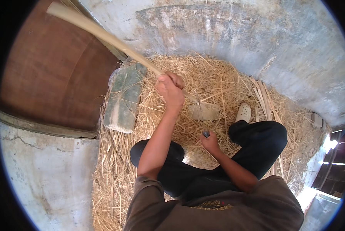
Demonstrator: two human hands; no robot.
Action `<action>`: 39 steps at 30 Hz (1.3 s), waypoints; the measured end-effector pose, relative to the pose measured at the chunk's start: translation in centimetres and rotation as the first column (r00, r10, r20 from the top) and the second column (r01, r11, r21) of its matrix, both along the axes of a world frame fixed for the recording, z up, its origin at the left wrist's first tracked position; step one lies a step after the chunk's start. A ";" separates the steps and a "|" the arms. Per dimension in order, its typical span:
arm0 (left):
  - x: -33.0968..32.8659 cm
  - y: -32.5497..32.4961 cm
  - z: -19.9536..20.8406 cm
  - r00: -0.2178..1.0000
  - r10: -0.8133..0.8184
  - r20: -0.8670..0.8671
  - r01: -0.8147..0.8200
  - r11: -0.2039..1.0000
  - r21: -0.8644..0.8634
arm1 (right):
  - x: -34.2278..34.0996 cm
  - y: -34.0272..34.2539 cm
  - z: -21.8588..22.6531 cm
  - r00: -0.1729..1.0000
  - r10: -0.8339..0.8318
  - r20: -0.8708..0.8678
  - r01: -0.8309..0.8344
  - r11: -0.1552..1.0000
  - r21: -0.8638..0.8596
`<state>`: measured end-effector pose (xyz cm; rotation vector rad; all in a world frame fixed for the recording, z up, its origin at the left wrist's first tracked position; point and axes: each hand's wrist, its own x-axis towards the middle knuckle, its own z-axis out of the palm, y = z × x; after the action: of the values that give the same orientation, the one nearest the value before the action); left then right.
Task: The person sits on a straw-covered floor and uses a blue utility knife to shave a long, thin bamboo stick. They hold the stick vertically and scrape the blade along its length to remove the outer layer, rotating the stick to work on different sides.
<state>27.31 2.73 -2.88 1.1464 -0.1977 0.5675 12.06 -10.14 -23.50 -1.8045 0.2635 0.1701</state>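
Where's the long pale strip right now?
Head view, upper left: the strip is held in the left hand, its far end overlapping the brown panel.

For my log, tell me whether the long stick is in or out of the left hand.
In: the left hand is closed around the long stick, which shows on either side.
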 end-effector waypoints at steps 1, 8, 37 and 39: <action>0.0 -0.6 -0.6 1.000 0.017 0.009 -0.017 0.999 0.049 | 0.1 -0.2 0.4 1.000 0.005 -0.024 -0.004 1.000 0.026; 0.3 -1.7 -1.0 1.000 0.009 -0.018 -0.007 0.994 0.112 | 1.0 -2.1 2.3 0.802 0.391 -0.452 0.328 0.344 0.880; 0.9 1.3 -1.9 0.999 0.017 -0.048 -0.018 1.000 -0.011 | 2.3 -2.9 0.5 0.748 0.508 -0.426 0.179 0.464 0.868; 0.9 1.5 -1.3 0.998 0.044 -0.048 -0.044 0.999 -0.011 | 2.2 -2.1 4.4 0.791 0.339 -0.509 0.158 0.690 0.706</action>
<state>28.18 4.20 -4.17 1.1541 -0.1281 0.5789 14.22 -12.20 -19.14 -0.9015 0.4798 0.8376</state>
